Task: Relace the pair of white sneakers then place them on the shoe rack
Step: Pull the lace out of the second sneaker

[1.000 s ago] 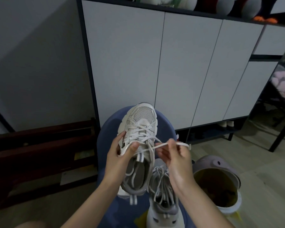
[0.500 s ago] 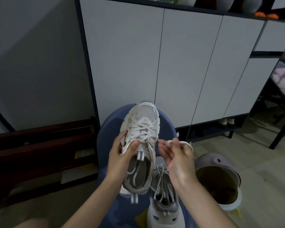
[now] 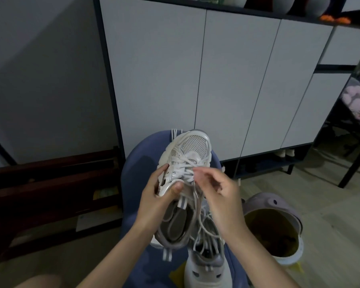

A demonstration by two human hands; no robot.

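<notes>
Two sneakers: we've got one sneaker [image 3: 187,163] held up over the blue stool [image 3: 133,183], toe pointing away; the second sneaker [image 3: 208,265] lies on the stool's near edge, laces loose.
Left hand: our left hand [image 3: 158,196] grips the held shoe's side, thumb curled on the collar.
Right hand: our right hand [image 3: 216,190] is up at the eyelets, fingertips pinched together on the lace [image 3: 185,170], though it's blurry so the exact hold is a bit of a guess.
Doing it well: we'd say keep the left grip steady, feed the lace tip straight through the next eyelet, then pull the slack even before crossing over.
Shoe rack: probably the low open shelf [image 3: 264,165] under the white cabinet [image 3: 195,80], past the stool's far edge.
In the way: a purple bin [image 3: 274,206] sits just beside the stool's right edge, plus dark wooden rails [image 3: 50,183] on the left.
</notes>
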